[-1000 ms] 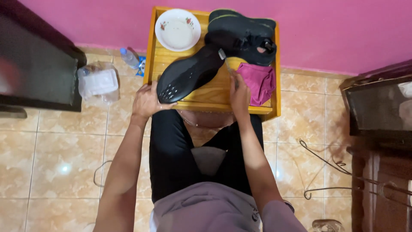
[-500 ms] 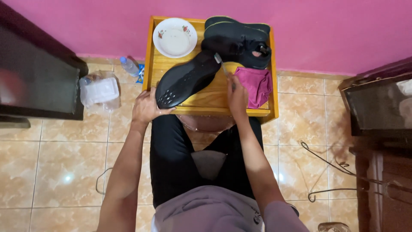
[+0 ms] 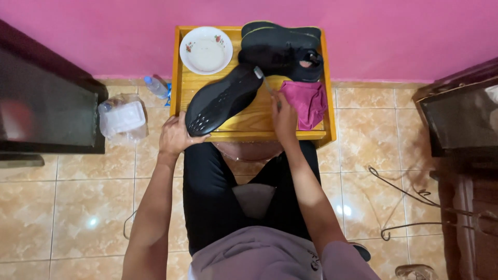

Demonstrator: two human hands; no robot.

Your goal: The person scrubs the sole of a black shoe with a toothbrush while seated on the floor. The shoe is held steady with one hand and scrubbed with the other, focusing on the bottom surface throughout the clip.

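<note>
Bare worktop (image 3: pixel 244 124) lay open between both hands; the upturned shoe (image 3: pixel 223 98), bowl (image 3: pixel 206 50) and magenta cloth (image 3: pixel 306 101) crowded the rest.

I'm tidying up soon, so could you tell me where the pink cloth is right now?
In the head view, the pink cloth lies at the wooden table's right front corner, just right of the right hand and below the black shoes.

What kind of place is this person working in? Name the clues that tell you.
Probably a room in a home: glossy beige floor tiles, a pink painted wall, dark wooden furniture, and a small wooden table used for cleaning a black shoe.
</note>
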